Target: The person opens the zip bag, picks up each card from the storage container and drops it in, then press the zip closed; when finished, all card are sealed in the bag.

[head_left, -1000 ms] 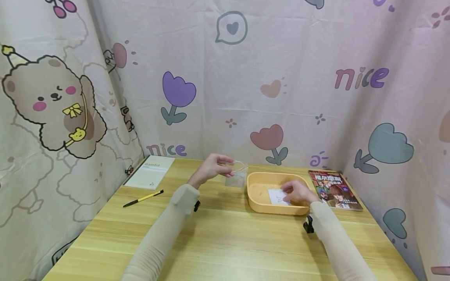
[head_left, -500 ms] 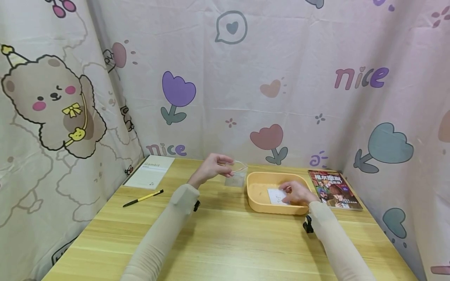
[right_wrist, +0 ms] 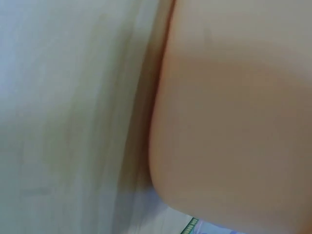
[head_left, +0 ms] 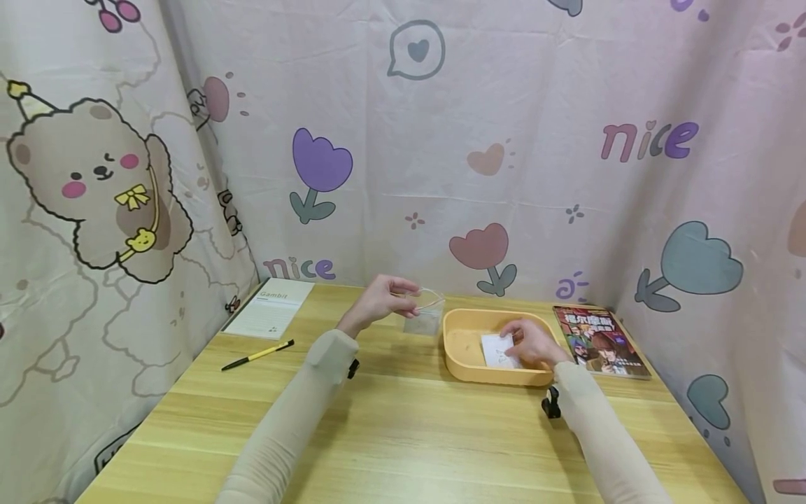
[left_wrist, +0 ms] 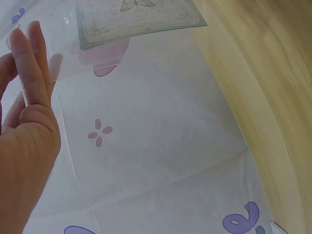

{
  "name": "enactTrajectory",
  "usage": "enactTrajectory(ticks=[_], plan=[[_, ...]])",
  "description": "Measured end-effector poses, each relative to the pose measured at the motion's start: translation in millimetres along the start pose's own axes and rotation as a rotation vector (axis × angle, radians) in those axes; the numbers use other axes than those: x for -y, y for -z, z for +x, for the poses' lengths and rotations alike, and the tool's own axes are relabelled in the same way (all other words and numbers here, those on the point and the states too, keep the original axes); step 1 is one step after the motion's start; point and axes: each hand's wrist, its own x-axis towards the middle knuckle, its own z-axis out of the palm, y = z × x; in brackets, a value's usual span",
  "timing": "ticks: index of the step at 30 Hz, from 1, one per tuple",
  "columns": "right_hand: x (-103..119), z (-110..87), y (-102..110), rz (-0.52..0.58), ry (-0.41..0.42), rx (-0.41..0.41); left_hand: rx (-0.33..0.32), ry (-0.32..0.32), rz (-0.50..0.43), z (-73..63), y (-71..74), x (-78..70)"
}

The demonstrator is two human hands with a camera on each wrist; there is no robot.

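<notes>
My left hand (head_left: 384, 301) pinches the top of a clear plastic bag (head_left: 431, 301), whose mouth gapes toward the right. Low in the bag sits a small pale card; the left wrist view shows it as a butterfly-printed card (left_wrist: 141, 19) with a grey-green border. Inside the yellow tray (head_left: 462, 372), my right hand (head_left: 532, 343) grips the right side of a white card (head_left: 495, 350) with faint drawn marks. That hand partly covers the card. The right wrist view is blurred, mostly filled by a tan surface, and does not show the fingers.
A magazine (head_left: 601, 343) with a colourful cover lies right of the tray. On the left are a white Gambit notepad (head_left: 271, 308) and a yellow-and-black pen (head_left: 258, 355) on the wooden table (head_left: 403, 434). A printed curtain (head_left: 403, 175) hangs behind.
The right hand's fingers have shifted slightly at the white card, and a bit more of the card shows. The left hand and bag stay in place.
</notes>
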Motion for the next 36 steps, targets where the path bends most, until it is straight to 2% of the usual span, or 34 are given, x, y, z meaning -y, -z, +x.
enactTrajectory(ticks=[8,12,17,21,30,36], plan=[[-0.4,0.5,8.4,0.208,0.012,0.016,0.001,-0.003,-0.007,0.7,-1.2,-0.1],[3.2,-1.3,11.6,0.216,-0.003,0.016,0.008,0.001,-0.019,1.7,-1.7,-0.1],[9.1,-0.5,13.2,0.222,-0.003,-0.025,0.012,-0.001,-0.028,1.7,-1.3,-0.4],[14.9,-0.1,14.1,0.274,0.002,-0.028,0.008,-0.007,-0.025,1.6,-0.6,-0.9],[38.4,3.7,12.2,0.39,0.091,-0.073,0.013,-0.021,-0.006,2.5,0.0,-0.7],[57.9,5.7,12.7,0.48,0.122,-0.107,0.01,-0.019,-0.004,2.1,0.6,0.4]])
